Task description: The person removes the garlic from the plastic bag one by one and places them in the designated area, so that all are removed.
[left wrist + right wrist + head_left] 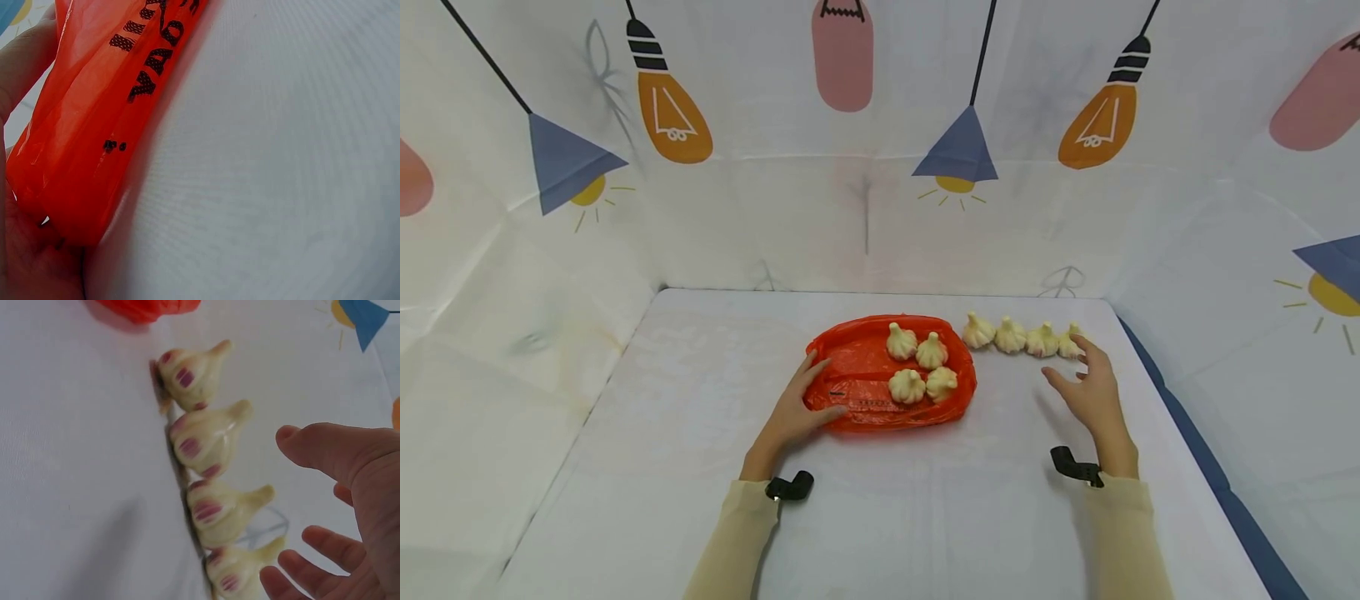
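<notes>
A red plastic bag (852, 357), its rim spread wide, lies on the white table. Several garlic bulbs (907, 386) sit in its right half, in two rows. My left hand (792, 410) holds the bag's left end, thumb over the near rim and fingers over the far side; the left wrist view has the bag's printed side (94, 137) against the palm. To the right of the bag, more garlic bulbs (1011, 336) stand in a row, stems up. My right hand (1093, 392) is at the row's right end, thumb and fingers apart, fingertips close to the rightmost bulb (1070, 342).
The white table (925, 508) extends in front of the bag and to its left. A pale cloth (865, 225) printed with lamps and bulbs hangs behind the table and along both sides. Each wrist wears a black camera band (790, 486).
</notes>
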A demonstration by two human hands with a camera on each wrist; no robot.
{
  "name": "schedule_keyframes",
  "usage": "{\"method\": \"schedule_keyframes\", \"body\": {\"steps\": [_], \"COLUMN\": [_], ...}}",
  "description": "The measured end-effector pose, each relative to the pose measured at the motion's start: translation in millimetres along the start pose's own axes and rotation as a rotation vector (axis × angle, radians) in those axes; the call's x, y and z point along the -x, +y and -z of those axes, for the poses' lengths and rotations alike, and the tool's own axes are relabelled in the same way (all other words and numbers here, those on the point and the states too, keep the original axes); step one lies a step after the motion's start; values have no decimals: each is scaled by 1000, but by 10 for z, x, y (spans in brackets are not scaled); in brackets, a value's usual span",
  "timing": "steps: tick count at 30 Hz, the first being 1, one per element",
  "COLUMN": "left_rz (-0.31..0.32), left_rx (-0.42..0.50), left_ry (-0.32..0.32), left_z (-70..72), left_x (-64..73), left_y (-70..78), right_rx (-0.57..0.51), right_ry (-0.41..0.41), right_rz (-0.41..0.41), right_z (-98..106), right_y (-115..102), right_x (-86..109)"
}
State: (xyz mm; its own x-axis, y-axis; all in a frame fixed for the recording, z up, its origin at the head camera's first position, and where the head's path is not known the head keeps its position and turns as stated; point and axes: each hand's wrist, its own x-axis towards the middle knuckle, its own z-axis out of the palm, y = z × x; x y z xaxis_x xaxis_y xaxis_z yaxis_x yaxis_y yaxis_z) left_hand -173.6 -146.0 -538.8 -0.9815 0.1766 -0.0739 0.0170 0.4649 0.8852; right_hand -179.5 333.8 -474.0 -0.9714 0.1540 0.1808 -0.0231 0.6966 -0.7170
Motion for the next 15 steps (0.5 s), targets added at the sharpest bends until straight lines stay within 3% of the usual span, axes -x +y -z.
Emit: {"method": "schedule_keyframes", "body": {"steps": [15], "left_rz": [-12], "left_rx": [0], "left_ry": [1], "left_z": [3], "left_x": [5], "left_y": [-9], "right_rx": [-79], "right_ry": [-92], "right_rz": [143], "right_z": [-267], "right_y": [-544], "right_x": [249]}}
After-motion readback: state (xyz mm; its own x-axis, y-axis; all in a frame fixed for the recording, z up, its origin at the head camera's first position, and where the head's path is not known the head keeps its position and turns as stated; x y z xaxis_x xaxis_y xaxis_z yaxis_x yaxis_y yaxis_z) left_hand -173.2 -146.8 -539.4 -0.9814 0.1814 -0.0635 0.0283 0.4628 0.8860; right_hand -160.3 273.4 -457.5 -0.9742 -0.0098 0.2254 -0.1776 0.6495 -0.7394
